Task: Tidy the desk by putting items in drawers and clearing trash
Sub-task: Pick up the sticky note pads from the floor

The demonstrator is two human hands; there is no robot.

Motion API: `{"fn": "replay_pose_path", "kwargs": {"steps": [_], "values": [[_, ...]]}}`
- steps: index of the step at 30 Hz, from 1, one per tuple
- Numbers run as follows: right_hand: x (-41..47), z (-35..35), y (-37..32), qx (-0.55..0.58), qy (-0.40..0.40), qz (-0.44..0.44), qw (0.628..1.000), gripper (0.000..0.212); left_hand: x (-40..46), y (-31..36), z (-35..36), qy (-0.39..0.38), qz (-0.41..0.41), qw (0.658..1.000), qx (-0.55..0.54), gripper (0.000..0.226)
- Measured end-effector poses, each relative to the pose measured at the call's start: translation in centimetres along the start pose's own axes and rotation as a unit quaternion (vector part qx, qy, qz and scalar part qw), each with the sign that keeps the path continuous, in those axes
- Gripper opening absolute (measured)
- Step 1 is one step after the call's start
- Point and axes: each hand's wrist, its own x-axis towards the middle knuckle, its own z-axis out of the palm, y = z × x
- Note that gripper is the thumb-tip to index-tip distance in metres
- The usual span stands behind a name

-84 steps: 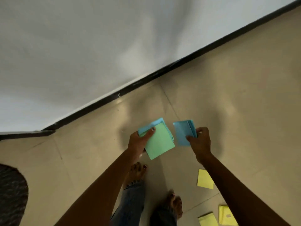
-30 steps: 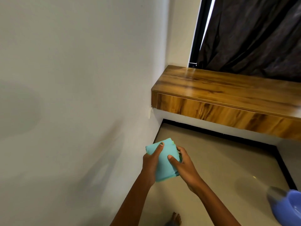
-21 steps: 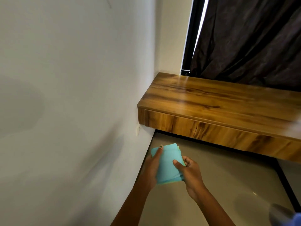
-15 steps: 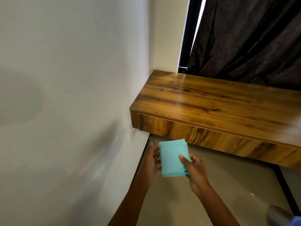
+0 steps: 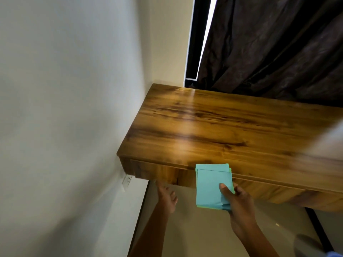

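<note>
A wooden wall-mounted desk (image 5: 222, 127) fills the middle of the view, with a drawer front (image 5: 159, 173) along its near edge. My right hand (image 5: 235, 199) grips a stack of teal and green paper squares (image 5: 211, 184) held upright in front of the desk's edge, thumb on top. My left hand (image 5: 167, 197) is below the drawer front at its left end, fingers apart and reaching up towards its underside, holding nothing.
A white wall runs along the left, with a power socket (image 5: 127, 180) just under the desk corner. A dark curtain (image 5: 278, 47) hangs behind the desk. Beige floor tiles lie below. A blurred grey-blue object (image 5: 313, 245) shows at the bottom right.
My left hand has let go of the paper stack and moved left and up under the drawer front. My right hand alone now holds the stack. The desk has come closer.
</note>
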Motion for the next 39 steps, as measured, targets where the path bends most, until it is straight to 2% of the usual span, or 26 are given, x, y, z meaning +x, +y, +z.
{"fn": "replay_pose_path", "kwargs": {"steps": [8,16,22,27,33,39], "values": [[3.4,0.1,-0.2,-0.006,0.027,0.014,1.000,0.022,7.6,-0.1,1.7,0.039,-0.025,0.998,-0.050,0.094],[3.5,-0.7,0.6,-0.019,0.041,0.012,0.999,0.021,9.1,-0.1,0.0,0.052,-0.001,0.995,-0.086,0.084],[2.7,-1.3,1.0,-0.017,0.049,0.024,0.998,0.011,7.0,-1.4,-0.9,0.059,0.043,0.991,-0.113,0.069],[1.6,-1.7,1.4,-0.017,0.032,0.027,0.999,0.027,4.6,-3.2,-4.0,0.079,0.014,0.993,-0.091,0.088],[-0.4,-2.3,2.6,-0.027,0.021,0.061,0.998,0.028,0.5,-5.4,-7.1,0.113,0.002,0.987,-0.112,0.079],[-3.3,-3.1,3.7,-0.030,0.013,0.081,0.996,0.033,-3.4,-7.9,-9.6,0.150,0.010,0.982,-0.114,0.085]]}}
